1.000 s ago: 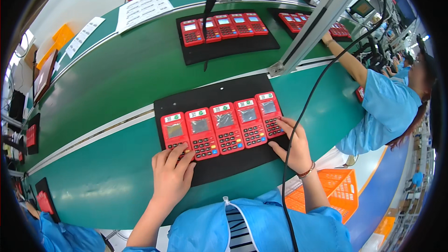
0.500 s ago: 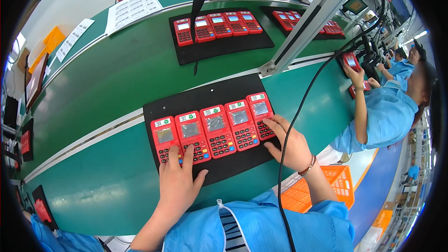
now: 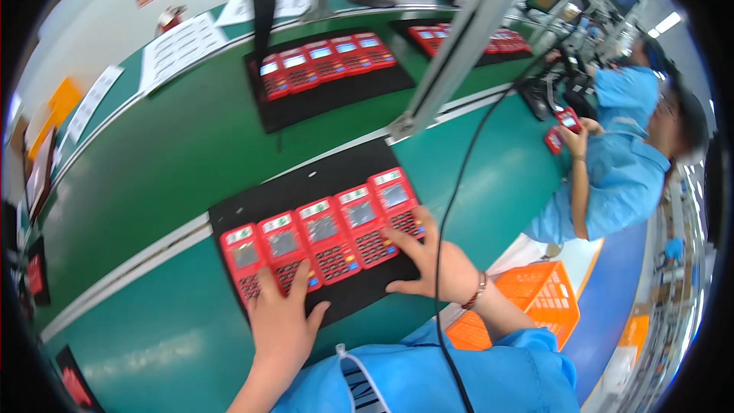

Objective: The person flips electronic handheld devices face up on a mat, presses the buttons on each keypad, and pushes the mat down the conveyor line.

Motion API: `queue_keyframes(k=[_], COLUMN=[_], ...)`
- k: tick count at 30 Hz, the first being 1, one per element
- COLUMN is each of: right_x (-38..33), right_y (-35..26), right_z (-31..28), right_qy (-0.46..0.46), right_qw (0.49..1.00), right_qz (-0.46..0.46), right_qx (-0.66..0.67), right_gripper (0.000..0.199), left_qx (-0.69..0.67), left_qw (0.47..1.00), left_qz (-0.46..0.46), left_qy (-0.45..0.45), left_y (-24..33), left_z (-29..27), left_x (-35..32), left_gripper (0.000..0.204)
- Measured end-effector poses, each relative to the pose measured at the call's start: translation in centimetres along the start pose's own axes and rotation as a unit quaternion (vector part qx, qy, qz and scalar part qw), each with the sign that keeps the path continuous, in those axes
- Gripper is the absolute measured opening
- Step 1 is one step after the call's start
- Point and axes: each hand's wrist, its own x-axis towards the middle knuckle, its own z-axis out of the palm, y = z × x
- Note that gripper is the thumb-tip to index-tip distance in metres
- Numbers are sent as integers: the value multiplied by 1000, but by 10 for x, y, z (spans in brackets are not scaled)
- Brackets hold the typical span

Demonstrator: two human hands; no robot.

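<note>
Five red card payment terminals with dark keypads and film-covered screens lie side by side on a black mat (image 3: 290, 187). My left hand (image 3: 280, 329) is open, its fingertips resting over the lower keypads of the leftmost terminal (image 3: 245, 255) and its neighbour (image 3: 282, 242). The middle terminal (image 3: 321, 231) lies between my hands. My right hand (image 3: 443, 269) is open too, thumb and fingers spread around the lower end of the rightmost terminal (image 3: 394, 195); its index finger reaches the gap beside the fourth terminal (image 3: 358, 214). Part of the rightmost keypad is hidden.
A second black mat (image 3: 329, 103) with lit red terminals lies beyond. A metal post (image 3: 451, 53) rises behind the mat, and a black cable (image 3: 451, 237) hangs across my right hand. At right stand an orange crate (image 3: 554, 302) and a person in blue (image 3: 612, 176) holding a terminal.
The whole view has tilted and shifted, with some blur. My right hand's fingers have spread wider at the rightmost terminal. The person at right has lowered their terminal.
</note>
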Motion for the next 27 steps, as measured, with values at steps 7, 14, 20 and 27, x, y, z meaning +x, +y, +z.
queue_keyframes(k=[7, 14, 20, 27], right_x=[5, 7, 8, 8], right_y=[1, 2, 1, 2], right_z=[9, 7, 6, 10], right_qy=[-20, -11, -6, 20], right_qw=[999, 999, 999, 999], right_qz=[11, 24, 30, 13], right_qx=[36, 18, 25, 22], right_gripper=[87, 83, 80, 80], left_qx=[0, 24, 34, 18], left_qw=[1000, 1000, 999, 1000], left_qz=[-9, 20, 8, -15], left_qy=[9, 0, -9, -13], left_y=[-2, 2, 7, 1], left_z=[-4, -12, -18, -6], left_x=[-4, 6, 8, 5], left_gripper=[73, 63, 60, 69])
